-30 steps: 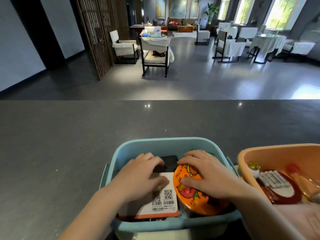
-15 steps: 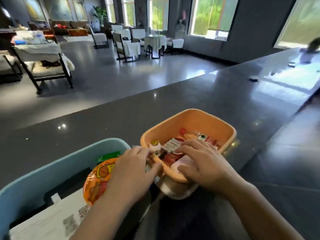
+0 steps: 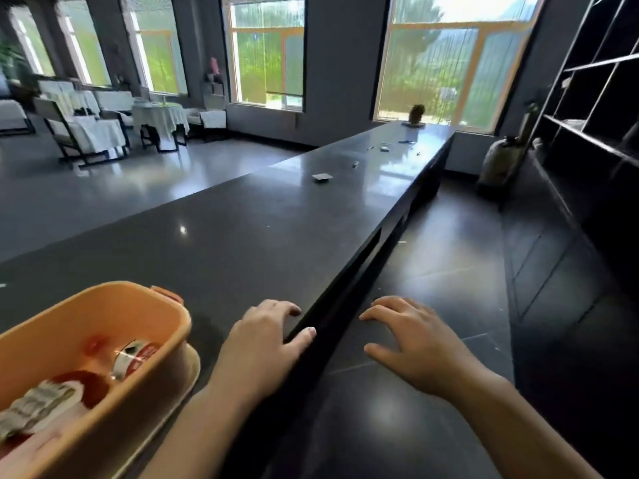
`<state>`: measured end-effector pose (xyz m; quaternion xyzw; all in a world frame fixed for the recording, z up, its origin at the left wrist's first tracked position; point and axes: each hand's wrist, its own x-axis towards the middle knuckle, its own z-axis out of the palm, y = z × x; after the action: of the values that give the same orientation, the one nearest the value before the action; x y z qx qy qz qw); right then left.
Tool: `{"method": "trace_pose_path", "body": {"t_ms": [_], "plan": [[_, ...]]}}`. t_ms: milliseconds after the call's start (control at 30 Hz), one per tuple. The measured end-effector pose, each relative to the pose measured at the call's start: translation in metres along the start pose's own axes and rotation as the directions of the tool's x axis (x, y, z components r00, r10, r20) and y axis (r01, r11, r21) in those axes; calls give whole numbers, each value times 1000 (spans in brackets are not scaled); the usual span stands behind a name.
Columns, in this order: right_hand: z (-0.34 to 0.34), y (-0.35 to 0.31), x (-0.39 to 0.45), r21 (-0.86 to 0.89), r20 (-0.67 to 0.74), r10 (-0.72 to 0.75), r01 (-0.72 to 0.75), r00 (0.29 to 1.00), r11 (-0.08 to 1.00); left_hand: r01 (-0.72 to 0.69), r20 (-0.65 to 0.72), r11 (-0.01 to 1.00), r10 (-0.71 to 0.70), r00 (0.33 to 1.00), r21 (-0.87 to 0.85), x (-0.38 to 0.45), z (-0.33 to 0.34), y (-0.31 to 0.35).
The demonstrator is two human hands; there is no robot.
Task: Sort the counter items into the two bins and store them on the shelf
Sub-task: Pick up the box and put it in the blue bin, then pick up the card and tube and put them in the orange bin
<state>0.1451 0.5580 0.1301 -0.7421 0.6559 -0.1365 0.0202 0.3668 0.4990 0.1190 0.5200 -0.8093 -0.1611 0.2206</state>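
The orange bin (image 3: 103,340) sits on the dark tabletop (image 3: 242,236) at the lower left of the view, cut off by the left and bottom edges. Its long axis runs from the near left corner of the picture up toward the right, and its handled end (image 3: 167,293) points away toward the far side of the tabletop. The open mouth faces up. Inside lie a can (image 3: 135,357) on its side, a round red-rimmed package with a white label (image 3: 52,402), and other blurred items that cannot be told apart.

The bin lies to the left of both hands and touches neither. The left hand (image 3: 262,344) is the nearer one, just beside the bin's right corner; it rests palm down at the tabletop's near edge, fingers loosely spread, thumb over the edge. The right hand (image 3: 411,344) hovers beyond the edge over the dark floor, palm down, fingers spread, holding nothing.

Farther along the tabletop lies a small flat square (image 3: 322,177). Dark shelves (image 3: 594,98) stand at the right.
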Motion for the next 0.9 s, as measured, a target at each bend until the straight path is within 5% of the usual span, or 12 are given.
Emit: {"method": "trace_pose_path", "body": {"t_ms": [367,900], "plan": [[-15,140,51,4,-90,188,-188,978,982,4,94,1000,-4,996,-5,153,78,55],[-7,331,286,13,-34,273,-272,962,962,15,88,999,-18,996,35,459,158,60]]}}
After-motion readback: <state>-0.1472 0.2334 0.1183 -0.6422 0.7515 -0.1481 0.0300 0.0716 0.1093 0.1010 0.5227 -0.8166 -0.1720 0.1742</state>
